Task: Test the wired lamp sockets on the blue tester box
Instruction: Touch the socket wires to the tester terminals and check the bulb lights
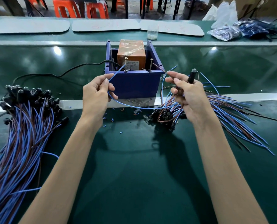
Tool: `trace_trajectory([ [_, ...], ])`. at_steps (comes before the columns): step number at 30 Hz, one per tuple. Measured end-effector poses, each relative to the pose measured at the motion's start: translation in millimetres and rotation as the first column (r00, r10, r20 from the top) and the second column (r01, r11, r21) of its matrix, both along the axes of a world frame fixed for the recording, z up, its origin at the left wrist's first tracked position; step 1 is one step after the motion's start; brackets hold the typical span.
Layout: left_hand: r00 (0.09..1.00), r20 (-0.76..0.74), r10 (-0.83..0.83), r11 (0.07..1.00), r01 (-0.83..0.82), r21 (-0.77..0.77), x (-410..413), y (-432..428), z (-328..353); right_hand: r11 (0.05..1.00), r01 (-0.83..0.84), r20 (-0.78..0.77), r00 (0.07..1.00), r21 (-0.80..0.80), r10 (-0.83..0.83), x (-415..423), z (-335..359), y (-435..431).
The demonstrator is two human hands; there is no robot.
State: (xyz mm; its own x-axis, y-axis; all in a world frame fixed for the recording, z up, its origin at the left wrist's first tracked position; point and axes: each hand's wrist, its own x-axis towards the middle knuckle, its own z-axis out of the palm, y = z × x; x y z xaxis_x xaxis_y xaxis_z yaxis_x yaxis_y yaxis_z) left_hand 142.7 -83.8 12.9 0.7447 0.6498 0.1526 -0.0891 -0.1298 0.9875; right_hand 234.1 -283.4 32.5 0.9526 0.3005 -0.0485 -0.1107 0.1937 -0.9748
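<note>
Left hand (96, 92) pinches blue wire (117, 74); label (132, 65) illegible.

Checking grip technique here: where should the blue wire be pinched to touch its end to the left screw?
Pinch the blue wire a short way behind its tip, from the near side, as the left hand does. It is thin and limp, sagging in a long loop towards the right hand, so probably only a short free end will steer onto the left screw.
</note>
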Motion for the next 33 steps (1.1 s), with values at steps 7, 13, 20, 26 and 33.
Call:
trace_trajectory([
  [7, 1.0, -0.005, -0.012, 1.0, 0.012, -0.011, -1.8, -0.1, 3.6, 0.999, -0.041, -0.006, 0.999, 0.002, 0.041, 0.2, -2.7, 2.1],
  [13, 0.999, -0.01, -0.031, 0.999, 0.03, -0.019, -2.6, -1.0, 5.8, 0.999, -0.038, -0.011, 0.999, 0.008, 0.038, 1.4, -2.4, 0.2],
  [20, 0.999, -0.021, -0.035, 0.999, 0.035, -0.012, -2.7, -0.6, 6.2, 1.0, -0.031, -0.021, 0.999, 0.001, 0.031, 0.9, -1.9, 0.7],
  [26, 0.999, -0.029, -0.038, 0.999, 0.038, -0.008, -2.9, 0.6, 4.1, 0.999, -0.031, -0.023, 0.999, -0.006, 0.031, -0.1, 0.2, 1.5],
  [33, 0.998, -0.017, -0.053, 0.999, 0.053, -0.008, -1.6, -0.1, 4.1, 0.999, -0.038, -0.021, 0.999, -0.01, 0.038, -0.9, 0.4, 1.9],
])
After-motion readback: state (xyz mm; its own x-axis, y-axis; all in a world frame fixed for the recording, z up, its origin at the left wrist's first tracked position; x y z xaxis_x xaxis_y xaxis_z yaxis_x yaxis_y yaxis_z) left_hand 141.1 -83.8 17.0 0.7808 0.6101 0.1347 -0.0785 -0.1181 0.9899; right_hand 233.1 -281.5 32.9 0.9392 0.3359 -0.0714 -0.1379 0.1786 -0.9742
